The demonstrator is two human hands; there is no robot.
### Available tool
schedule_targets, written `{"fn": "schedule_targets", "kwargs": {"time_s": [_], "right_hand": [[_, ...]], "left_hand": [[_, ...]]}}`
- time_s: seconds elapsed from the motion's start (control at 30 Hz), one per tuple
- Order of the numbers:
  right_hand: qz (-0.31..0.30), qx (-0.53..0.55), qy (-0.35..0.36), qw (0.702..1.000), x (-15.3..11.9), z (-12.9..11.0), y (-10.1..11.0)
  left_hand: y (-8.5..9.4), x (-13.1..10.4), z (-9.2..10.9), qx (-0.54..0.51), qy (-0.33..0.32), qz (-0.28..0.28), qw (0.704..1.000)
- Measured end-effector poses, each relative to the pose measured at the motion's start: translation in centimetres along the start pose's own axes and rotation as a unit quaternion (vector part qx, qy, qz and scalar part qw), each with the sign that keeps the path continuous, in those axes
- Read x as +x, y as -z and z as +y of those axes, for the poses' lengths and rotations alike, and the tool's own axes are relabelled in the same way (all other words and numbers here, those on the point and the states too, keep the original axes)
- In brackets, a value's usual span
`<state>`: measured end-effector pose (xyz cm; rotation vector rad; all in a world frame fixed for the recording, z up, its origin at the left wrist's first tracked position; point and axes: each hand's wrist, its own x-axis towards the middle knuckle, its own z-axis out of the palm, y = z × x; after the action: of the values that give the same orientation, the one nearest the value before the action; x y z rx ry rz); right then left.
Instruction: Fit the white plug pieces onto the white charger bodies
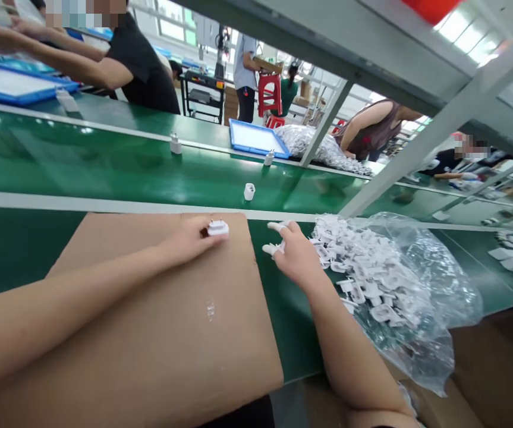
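Observation:
My left hand (189,241) is closed on a white two-pin plug adapter (217,228), its pins pointing up, above the cardboard sheet (162,321). To the right of the cardboard, my right hand (295,252) reaches over the green table with its fingers apart. White covers sit on its fingertips, and I see nothing plainly held between them. Just right of that hand lies a heap of white plastic plug parts (372,267) on a clear plastic bag (447,285).
Beyond a pale rail, a green conveyor belt (117,169) carries several white adapters, among them one adapter (249,191) near me. A blue tray (260,139) stands across it. A slanted metal post (408,137) rises at the right, above an open cardboard box (492,362). Co-workers sit opposite.

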<state>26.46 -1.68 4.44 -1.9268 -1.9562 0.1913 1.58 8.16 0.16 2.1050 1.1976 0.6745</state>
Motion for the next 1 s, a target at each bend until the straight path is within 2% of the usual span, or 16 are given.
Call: {"fn": "schedule_targets", "kwargs": {"time_s": [0.1,0.2,0.27,0.33,0.4,0.47,0.5,0.53,0.57,0.63,0.7,0.8,0.87,1.0], "right_hand": [[-0.08,-0.11,-0.09,0.987,0.7,1.9,0.7],[-0.123,-0.11,-0.095,0.982,1.3,2.8,0.2],[-0.125,-0.102,-0.092,0.983,1.5,2.9,0.0],[-0.128,-0.103,-0.098,0.982,1.6,2.8,-0.1],[-0.131,-0.104,-0.104,0.98,1.5,2.6,0.1],[-0.126,-0.096,-0.093,0.983,1.4,2.2,0.3],[-0.116,-0.087,-0.08,0.986,1.2,1.9,0.3],[-0.102,-0.076,-0.065,0.99,1.1,1.6,0.3],[-0.085,-0.065,-0.049,0.993,0.9,1.2,0.2],[-0.057,-0.047,-0.023,0.997,0.3,0.2,-0.2],[-0.056,-0.047,0.007,0.997,-0.2,-0.7,-0.6],[-0.102,-0.066,0.071,0.99,-1.0,-1.8,-1.3],[-0.126,-0.068,0.099,0.985,-1.3,-2.2,-1.6],[-0.133,-0.02,0.108,0.985,-1.1,-2.1,-2.2]], "left_hand": [[1.6,4.6,-1.3,0.074,0.072,0.073,0.992],[3.0,8.6,-3.2,0.14,0.112,0.115,0.977],[3.6,10.3,-4.3,0.148,0.144,0.113,0.972],[3.7,10.9,-4.7,0.138,0.172,0.132,0.966],[3.4,10.6,-4.4,0.122,0.152,0.22,0.956],[2.7,10.1,-3.4,0.115,0.068,0.326,0.936],[2.1,9.9,-2.8,0.119,0.016,0.348,0.93],[1.5,9.9,-2.2,0.128,-0.034,0.339,0.931],[0.9,10.1,-1.6,0.141,-0.076,0.306,0.939],[-0.5,11.3,-0.9,0.168,-0.11,0.217,0.955],[-1.7,12.9,-0.7,0.176,-0.065,0.147,0.971],[-2.6,15.3,-1.2,0.154,0.037,0.088,0.983],[-2.5,16.1,-1.6,0.139,0.057,0.073,0.986],[-1.7,16.2,-1.8,0.123,0.07,0.089,0.986]]}}
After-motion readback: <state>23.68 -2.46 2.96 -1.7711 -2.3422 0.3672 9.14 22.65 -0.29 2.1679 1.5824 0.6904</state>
